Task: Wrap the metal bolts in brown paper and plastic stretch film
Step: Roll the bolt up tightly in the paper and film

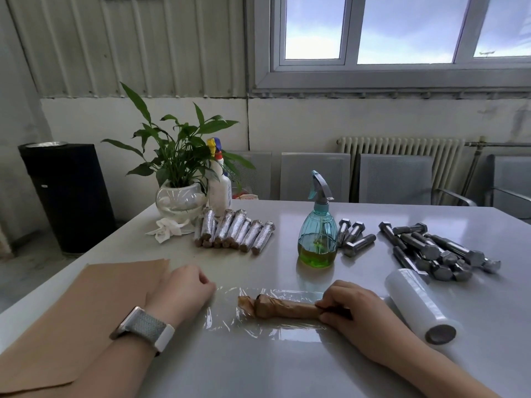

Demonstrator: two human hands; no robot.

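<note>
Centrally, near the 6 o'clock edge of the glossy grey table (373, 225), a paper-wrapped bolt (283, 307) is laid on a crinkled sheet of clear film (267, 326). Its right end is pinched by the right hand (353, 311). The film's 9 o'clock edge is held down by the curled left hand (184, 291). Bare steel bolts (431, 251) are heaped at 2 o'clock, a film roll (419, 305) at 3 o'clock, flat brown paper (80, 320) at 8 o'clock.
</note>
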